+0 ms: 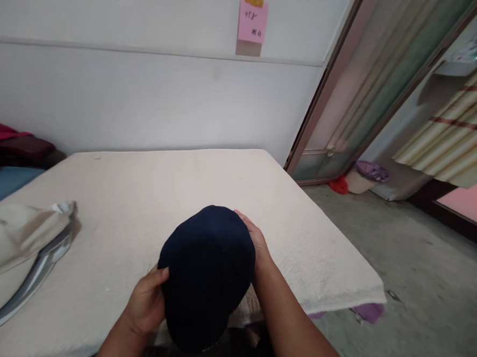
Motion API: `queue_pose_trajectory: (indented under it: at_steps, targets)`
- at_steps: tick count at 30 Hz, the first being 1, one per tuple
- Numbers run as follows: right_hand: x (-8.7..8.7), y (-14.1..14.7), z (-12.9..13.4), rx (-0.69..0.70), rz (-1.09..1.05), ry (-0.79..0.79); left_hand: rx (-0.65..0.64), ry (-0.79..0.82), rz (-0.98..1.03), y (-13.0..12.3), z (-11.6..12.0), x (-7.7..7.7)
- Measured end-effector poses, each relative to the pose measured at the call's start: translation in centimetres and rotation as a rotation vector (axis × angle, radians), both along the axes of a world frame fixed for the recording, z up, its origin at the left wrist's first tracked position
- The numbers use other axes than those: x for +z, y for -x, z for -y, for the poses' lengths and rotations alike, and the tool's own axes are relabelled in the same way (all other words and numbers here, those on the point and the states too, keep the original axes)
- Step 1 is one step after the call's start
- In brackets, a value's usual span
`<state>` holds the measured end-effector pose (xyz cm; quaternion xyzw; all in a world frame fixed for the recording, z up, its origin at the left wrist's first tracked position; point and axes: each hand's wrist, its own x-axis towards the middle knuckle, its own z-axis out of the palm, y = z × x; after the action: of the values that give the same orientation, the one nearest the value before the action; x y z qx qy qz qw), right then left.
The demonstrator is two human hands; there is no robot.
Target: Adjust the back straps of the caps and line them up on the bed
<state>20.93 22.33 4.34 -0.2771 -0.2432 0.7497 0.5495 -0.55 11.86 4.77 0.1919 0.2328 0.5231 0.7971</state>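
A dark navy cap (209, 268) is held up over the near edge of the cloth-covered table (165, 185), its rounded crown away from me and its brim towards me. My left hand (149, 300) grips the cap's left side, the thumb lying on top and the other fingers hidden underneath. Against the far right side rests my right hand (255, 241), mostly behind the cap, with its fingers largely out of sight. To the left on the table lies a pale beige hat (12, 240) with a grey-striped edge.
A pink note (252, 20) is taped to the white wall behind the table. Dark red and blue items (16, 151) sit at the far left. On the floor at right stand a waste bin (365, 177) and a red bag (339, 185), near a sliding door (340, 98).
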Motion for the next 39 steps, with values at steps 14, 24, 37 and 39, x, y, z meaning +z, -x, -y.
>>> queue_pose_trajectory:
  at_steps: [14, 24, 37, 39]
  targets:
    - [1.5, 3.2, 2.8, 0.217, -0.154, 0.012, 0.238, -0.028, 0.180, 3.1, -3.7, 2.0]
    - [1.7, 4.0, 5.4, 0.453, -0.271, 0.124, 0.341, -0.059, 0.200, 7.2, -4.4, 0.2]
    - [0.1, 6.5, 8.4, 0.401, -0.323, 0.278, 0.365, 0.088, 0.139, 9.4, -5.3, -1.0]
    - [-0.3, 6.1, 7.3, 0.339, -0.294, 0.207, 0.370, 0.064, 0.135, 8.5, -5.7, -1.1]
